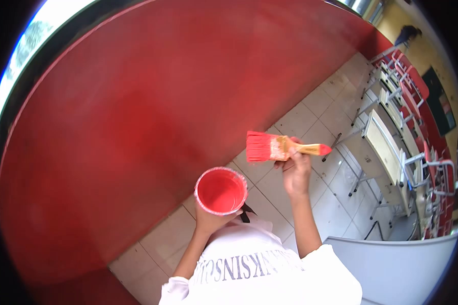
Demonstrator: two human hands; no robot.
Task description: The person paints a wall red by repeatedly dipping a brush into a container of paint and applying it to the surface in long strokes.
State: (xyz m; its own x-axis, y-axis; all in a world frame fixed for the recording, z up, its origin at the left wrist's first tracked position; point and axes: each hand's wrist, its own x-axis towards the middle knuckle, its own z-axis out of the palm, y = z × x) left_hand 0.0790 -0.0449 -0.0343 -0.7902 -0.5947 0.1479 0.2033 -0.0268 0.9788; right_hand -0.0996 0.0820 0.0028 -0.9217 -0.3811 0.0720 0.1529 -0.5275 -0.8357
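My left hand (208,220) is wrapped round a round cup of red paint (221,191) and holds it in front of my shirt. In my right hand (297,173) is a wide flat paintbrush (280,147), gripped near its ferrule. The brush lies level, its red-coated bristles pointing left and its wooden handle with a red tip pointing right. It hangs above and to the right of the cup, apart from it and from the red wall (152,101).
Pale floor tiles (295,119) run along the foot of the wall. Desks (384,145) with red chairs (412,99) are lined up at the right. A light grey surface (387,269) is near at the lower right. A person (408,34) is at the far upper right.
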